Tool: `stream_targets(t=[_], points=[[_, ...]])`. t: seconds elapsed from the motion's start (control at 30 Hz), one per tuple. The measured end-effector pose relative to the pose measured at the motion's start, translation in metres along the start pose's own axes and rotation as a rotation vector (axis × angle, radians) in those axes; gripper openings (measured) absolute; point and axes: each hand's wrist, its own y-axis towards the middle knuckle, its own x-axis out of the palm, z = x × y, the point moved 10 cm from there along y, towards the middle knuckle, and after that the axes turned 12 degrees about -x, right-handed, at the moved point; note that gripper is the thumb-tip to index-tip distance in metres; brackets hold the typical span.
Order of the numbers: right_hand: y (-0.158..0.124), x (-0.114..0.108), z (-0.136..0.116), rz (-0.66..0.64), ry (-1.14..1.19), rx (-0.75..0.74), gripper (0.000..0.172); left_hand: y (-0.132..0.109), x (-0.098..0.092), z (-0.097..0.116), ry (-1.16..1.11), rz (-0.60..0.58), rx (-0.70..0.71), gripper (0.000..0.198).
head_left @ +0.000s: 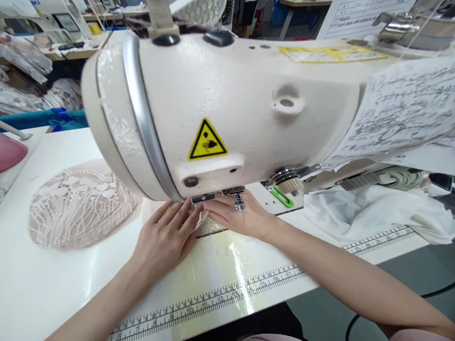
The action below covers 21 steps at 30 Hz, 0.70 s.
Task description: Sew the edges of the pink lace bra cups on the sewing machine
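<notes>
A large white sewing machine head fills the upper middle of the view, its needle area hidden from me. Below its left end, my left hand is closed on a piece of lace fabric, fingers long and bent over it, thumb tucked under. My right hand lies flat on the machine bed beside that lace, fingers stretched out and partly covered by the presser parts. Whether its fingertips touch the lace cannot be seen. Pale pink lace spreads over the table left of my left hand.
Green thread snips lie behind my right wrist. White cloth rests at the right. A printed ruler runs along the table's front edge. Handwritten paper hangs on the machine. A pink object stands at far left.
</notes>
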Motion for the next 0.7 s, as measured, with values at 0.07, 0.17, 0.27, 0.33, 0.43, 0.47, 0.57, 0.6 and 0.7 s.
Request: stream_targets(t=[0.07, 0.17, 0.27, 0.33, 0.43, 0.47, 0.57, 0.6, 0.7], points=[[0.001, -0.003, -0.002, 0.005, -0.024, 0.022, 0.023, 0.0, -0.001, 0.001, -0.006, 0.015, 0.002, 0.03], [0.002, -0.008, -0.007, 0.023, -0.05, 0.009, 0.023, 0.0, -0.005, 0.003, -0.015, 0.047, 0.017, 0.027], [0.002, -0.007, -0.011, 0.035, -0.052, -0.018, 0.02, 0.0, -0.011, 0.004, -0.036, 0.088, 0.036, 0.025], [0.001, -0.006, -0.011, 0.031, -0.051, -0.022, 0.022, 0.0, -0.014, 0.005, -0.044, 0.106, 0.055, 0.025], [0.001, -0.008, -0.01, 0.043, -0.056, -0.016, 0.024, 0.0, -0.016, 0.007, -0.04, 0.119, 0.081, 0.025], [0.001, -0.01, -0.011, 0.063, -0.053, -0.02, 0.024, 0.0, -0.017, 0.007, -0.042, 0.122, 0.086, 0.024], [0.003, -0.017, -0.013, 0.122, -0.047, -0.052, 0.021, 0.0, -0.019, 0.006, -0.064, 0.127, 0.081, 0.025], [0.003, -0.018, -0.014, 0.133, -0.051, -0.065, 0.021, 0.0, -0.017, 0.005, -0.068, 0.119, 0.074, 0.027], [0.002, -0.02, -0.013, 0.164, -0.068, -0.093, 0.019, 0.001, -0.009, 0.004, -0.061, 0.062, 0.071, 0.033]])
